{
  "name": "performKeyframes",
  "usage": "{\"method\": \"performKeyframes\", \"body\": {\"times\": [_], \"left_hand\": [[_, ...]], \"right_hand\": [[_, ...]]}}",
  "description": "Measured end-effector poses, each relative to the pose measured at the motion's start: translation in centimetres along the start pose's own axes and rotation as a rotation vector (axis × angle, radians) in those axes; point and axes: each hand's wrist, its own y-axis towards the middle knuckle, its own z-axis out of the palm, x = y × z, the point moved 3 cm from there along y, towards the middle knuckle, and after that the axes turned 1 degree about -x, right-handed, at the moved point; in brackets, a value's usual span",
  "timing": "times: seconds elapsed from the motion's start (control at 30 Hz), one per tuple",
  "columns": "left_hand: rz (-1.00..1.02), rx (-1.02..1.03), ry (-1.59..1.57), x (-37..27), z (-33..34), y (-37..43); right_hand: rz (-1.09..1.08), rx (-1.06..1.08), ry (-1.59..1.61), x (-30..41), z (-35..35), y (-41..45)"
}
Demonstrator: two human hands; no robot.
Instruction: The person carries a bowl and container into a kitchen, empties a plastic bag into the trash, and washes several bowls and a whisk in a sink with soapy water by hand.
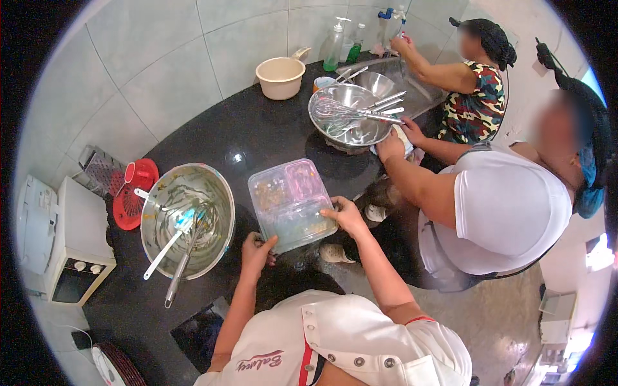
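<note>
Between my two hands is a clear plastic food container [292,207] with a lid and three compartments. Brownish bits show in one compartment, something pink in another, and the largest looks pale green. My left hand [258,253] grips its near left corner, thumb on top. On the right edge, my right hand [344,215] holds it the same way. Just left of the container stands a large steel mixing bowl [159,222] smeared with batter. Inside it lean a wire whisk [181,275] and a white-handled spatula [164,253] with blue on its blade.
Far right, a co-worker in white [512,207] holds a steel bowl [333,137] of whisks. Another person [475,96] works at the sink [425,96]. On the dark counter [207,130] are a cream dipper [280,79], red plastic pieces [126,212], a grater [99,166] and a small oven [77,251].
</note>
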Motion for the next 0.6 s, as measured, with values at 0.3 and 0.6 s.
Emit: {"method": "performKeyframes", "body": {"times": [0.3,0.6], "left_hand": [[-0.036,0.002,-0.012,-0.19,-0.11,-0.23],[-0.027,-0.007,-0.029,-0.25,-0.28,-0.31]], "right_hand": [[0.017,0.048,-0.023,-0.33,0.33,0.07],[0.042,0.086,0.08,-0.21,0.66,0.1]]}}
